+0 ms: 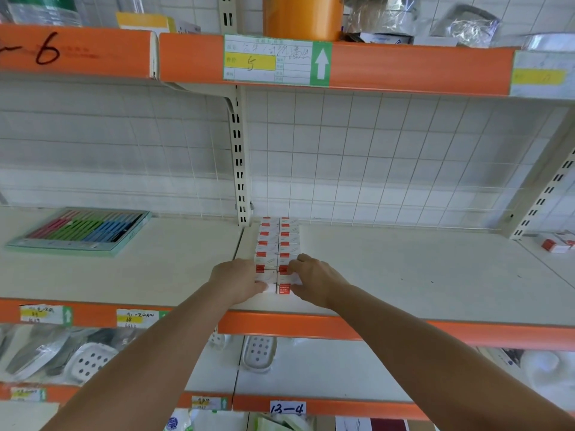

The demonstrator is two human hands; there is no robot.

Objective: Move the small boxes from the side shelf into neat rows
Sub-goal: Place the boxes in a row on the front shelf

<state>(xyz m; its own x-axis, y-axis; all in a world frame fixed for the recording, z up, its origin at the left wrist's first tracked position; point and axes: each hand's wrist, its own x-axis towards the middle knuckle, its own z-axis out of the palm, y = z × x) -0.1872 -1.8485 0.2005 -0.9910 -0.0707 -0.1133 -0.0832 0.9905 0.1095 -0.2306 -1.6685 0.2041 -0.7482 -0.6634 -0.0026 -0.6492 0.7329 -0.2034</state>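
Observation:
Several small white boxes with red ends [278, 241] lie in two tight rows running from the back wall toward the front of the cream shelf [404, 275]. My left hand [238, 279] grips the left side of the nearest boxes, thumb at the front box [271, 287]. My right hand [312, 279] grips the right side of the front box [284, 288] in the right row. More small boxes [555, 244] lie on the side shelf at the far right.
A flat tray of coloured pens [81, 231] lies on the left shelf section. A slotted upright post [240, 169] stands behind the rows. Orange shelf edges [389, 68] run above and below, with price labels. Soap dishes [258, 353] sit on the shelf beneath.

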